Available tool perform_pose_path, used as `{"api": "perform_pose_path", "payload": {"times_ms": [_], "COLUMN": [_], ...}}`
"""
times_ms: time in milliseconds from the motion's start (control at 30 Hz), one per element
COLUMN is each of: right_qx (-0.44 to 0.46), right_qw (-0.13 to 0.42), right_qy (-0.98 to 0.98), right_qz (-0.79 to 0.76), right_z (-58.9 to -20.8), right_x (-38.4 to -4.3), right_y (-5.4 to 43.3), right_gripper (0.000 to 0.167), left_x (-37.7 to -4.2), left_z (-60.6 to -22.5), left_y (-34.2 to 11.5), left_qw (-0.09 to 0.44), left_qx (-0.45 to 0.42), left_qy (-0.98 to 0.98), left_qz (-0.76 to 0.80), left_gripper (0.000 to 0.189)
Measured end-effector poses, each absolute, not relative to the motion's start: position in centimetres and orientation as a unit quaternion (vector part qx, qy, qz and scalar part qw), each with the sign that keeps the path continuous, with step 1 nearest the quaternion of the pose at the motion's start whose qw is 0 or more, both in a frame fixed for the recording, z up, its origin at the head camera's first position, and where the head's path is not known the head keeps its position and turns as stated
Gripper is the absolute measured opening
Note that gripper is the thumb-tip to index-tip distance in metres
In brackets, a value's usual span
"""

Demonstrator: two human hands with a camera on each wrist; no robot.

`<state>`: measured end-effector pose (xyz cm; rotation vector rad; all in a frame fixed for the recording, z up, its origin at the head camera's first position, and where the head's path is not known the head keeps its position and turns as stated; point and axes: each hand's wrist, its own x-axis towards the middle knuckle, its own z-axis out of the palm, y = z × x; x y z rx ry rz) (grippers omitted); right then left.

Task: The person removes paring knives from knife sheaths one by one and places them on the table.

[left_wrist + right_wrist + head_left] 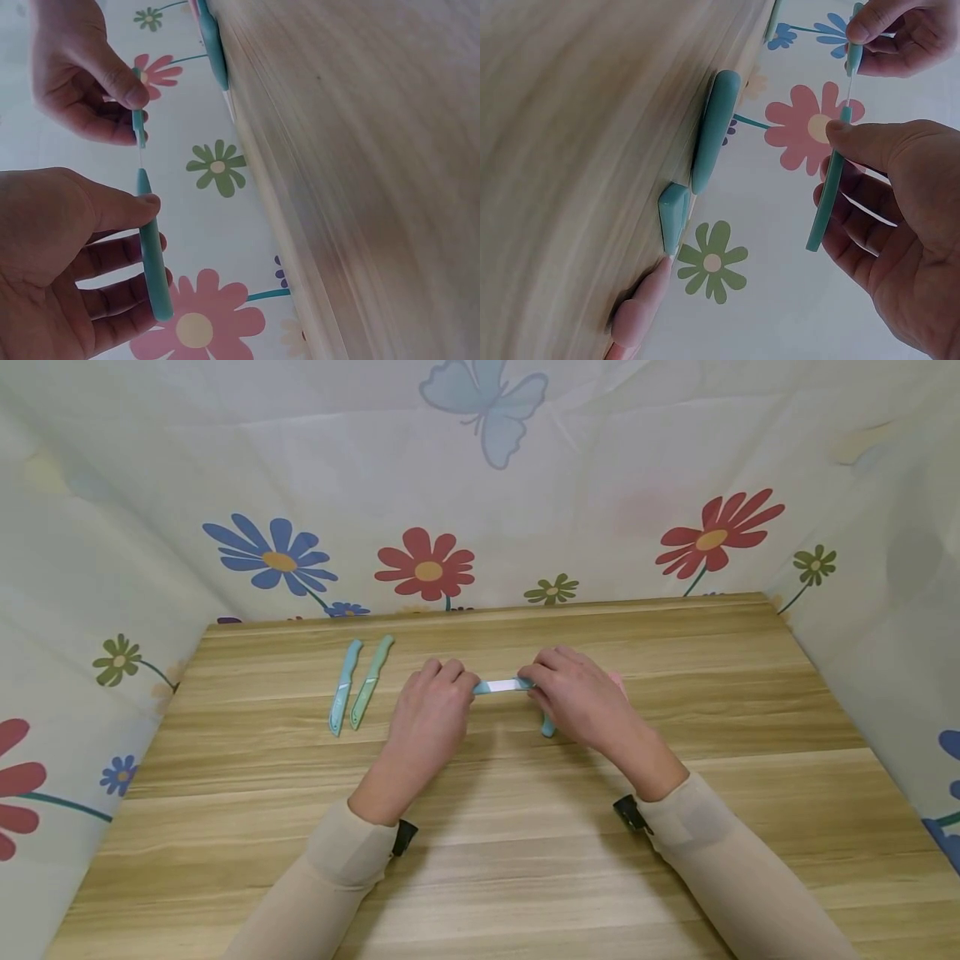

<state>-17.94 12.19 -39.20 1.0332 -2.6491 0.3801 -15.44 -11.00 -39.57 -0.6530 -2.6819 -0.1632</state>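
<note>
Between the two hands is a small knife with a teal handle (154, 264) and a white blade (501, 686). My left hand (433, 710) pinches the handle between thumb and fingers. My right hand (581, 697) pinches a slim teal sheath (827, 199), lined up with the blade. A bare stretch of blade shows between handle and sheath. The pair is held above the table. Below my right hand lies another teal knife handle (716, 131), mostly covered by the hand in the head view.
A blue sheathed knife (345, 687) and a green sheathed knife (372, 682) lie side by side on the wooden table (495, 877), left of my hands. A teal angular piece (673, 217) and a pink handle (641, 307) lie on the right. Flower-printed cloth (600, 485) surrounds the table.
</note>
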Motion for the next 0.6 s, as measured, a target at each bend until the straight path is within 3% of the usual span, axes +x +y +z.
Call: {"api": "perform_pose_path", "payload": {"times_ms": [600], "right_qx": [0.346], "right_qw": [0.126], "right_qy": [-0.919], "right_qz": [0.138], "right_z": [-39.00], "right_x": [-18.06], "right_y": [12.36], "right_gripper": [0.022], "left_x": [-15.51], "left_z": [-39.36], "left_y": [-11.10], "left_qw": [0.182], "left_qx": [-0.219], "left_qy": [-0.957], "left_qz": [-0.053], "left_gripper": [0.013]}}
